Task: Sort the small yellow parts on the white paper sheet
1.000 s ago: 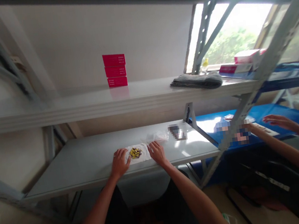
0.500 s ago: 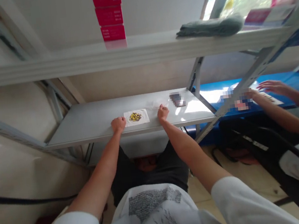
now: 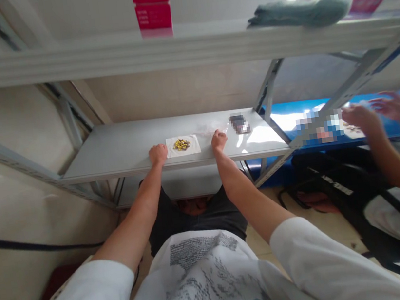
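Observation:
A small white cloth or sheet lies flat on the grey shelf, bearing a heap of small shiny gold and dark pieces. Against its left edge rests my left hand, closed in a fist with no object showing in it. My right hand is also closed, a short way right of the cloth, and nothing can be made out in its fingers. Just behind that hand lies thin clear plastic, perhaps a bag; whether the hand touches it is unclear. Farther right is a dark phone-like object, partly blurred out.
Above the grey work shelf runs an upper shelf with red boxes and a grey-green cloth bundle. A slanted metal post stands to the right. Beyond it, a co-worker's hands are over a blue table.
The head view has tilted down, so the shelves sit higher in the picture. Both my hands stay where they were by the cloth. The co-worker's hands have shifted to the right.

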The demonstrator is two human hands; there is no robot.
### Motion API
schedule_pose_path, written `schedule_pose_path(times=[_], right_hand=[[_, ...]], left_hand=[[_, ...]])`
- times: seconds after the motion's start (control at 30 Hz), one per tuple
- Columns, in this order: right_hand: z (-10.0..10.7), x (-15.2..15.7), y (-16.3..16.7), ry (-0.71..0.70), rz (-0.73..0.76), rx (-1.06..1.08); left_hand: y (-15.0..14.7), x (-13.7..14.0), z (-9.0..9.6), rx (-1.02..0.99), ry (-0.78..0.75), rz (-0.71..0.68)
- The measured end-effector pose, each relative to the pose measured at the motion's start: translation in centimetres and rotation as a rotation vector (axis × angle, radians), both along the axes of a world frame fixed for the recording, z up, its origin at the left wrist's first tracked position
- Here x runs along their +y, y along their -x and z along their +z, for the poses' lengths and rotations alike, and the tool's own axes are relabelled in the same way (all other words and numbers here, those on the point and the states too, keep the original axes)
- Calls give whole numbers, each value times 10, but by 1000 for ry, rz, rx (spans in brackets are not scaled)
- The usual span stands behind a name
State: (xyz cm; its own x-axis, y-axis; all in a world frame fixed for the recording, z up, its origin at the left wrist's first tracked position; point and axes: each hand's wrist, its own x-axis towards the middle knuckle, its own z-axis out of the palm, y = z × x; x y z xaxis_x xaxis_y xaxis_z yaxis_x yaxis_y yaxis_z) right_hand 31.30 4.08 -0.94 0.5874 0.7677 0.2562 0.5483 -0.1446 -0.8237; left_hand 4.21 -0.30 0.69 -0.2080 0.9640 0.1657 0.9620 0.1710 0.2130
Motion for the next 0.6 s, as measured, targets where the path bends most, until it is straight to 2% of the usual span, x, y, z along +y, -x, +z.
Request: schedule_pose_path(times=[0.6], right_hand=[[9,-10,5,-40,113,-52]], left_hand=[[2,-5,3,4,8,-17]])
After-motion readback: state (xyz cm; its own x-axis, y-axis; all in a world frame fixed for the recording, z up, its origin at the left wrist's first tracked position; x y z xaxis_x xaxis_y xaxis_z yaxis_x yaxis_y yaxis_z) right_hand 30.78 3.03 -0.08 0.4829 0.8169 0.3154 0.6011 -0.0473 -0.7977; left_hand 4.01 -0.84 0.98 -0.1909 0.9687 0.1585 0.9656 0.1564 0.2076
